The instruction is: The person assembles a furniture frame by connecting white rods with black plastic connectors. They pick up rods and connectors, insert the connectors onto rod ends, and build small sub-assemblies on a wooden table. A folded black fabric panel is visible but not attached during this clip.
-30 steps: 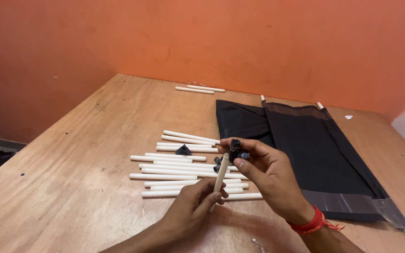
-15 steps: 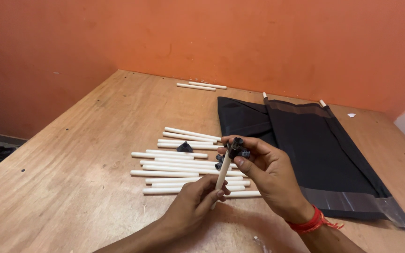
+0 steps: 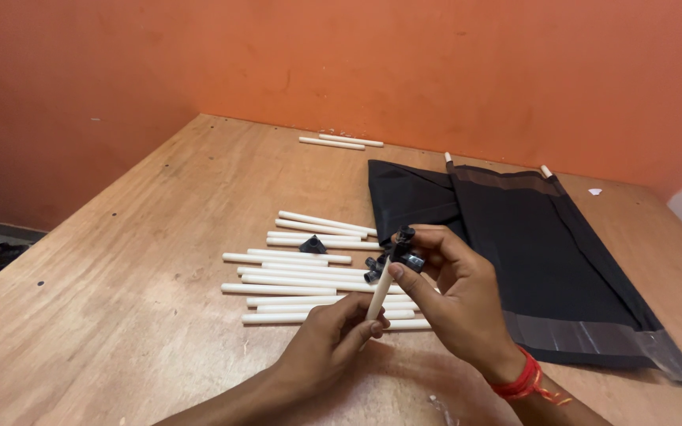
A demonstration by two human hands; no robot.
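While the left hand (image 3: 329, 343) grips a white rod (image 3: 378, 296), right hand (image 3: 455, 304) pinching a black connector (image 3: 399, 254) on its tip, loose rods (image 3: 301, 280) beneath.

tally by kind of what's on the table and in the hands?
White rods lying in the pile: about 11
White rod held in both hands: 1
White rods far off by the wall: 2
Black connectors: 2, one on the held rod, one in the pile
Black fabric sheets: 1
Total: about 17
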